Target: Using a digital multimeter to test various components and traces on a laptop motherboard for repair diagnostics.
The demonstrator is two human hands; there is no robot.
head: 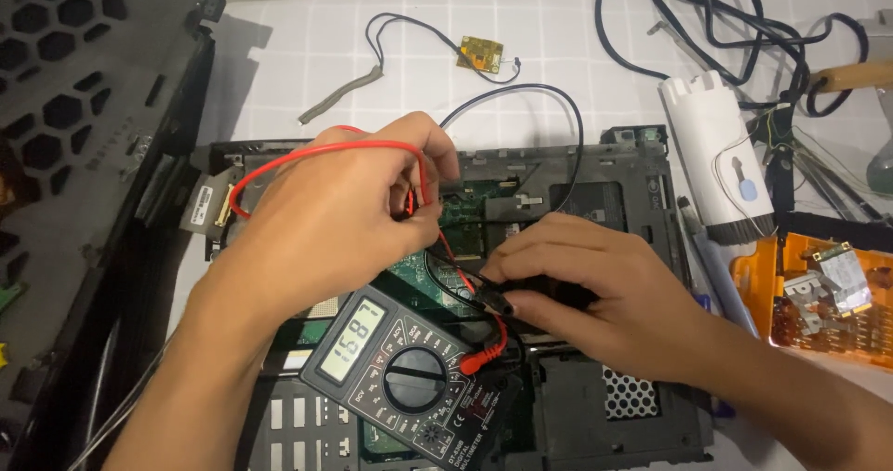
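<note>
Red probe pinched in the left hand (339,206), black probe (484,296) in the right hand (581,290), both fingers closed, mid-reading on the green board (423,276); steadiness matters next

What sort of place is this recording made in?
Likely an electronics repair bench: an opened black laptop chassis with green circuit board, a dark grey digital multimeter with red lead, and an orange plastic parts tray on a white tablecloth.
</note>
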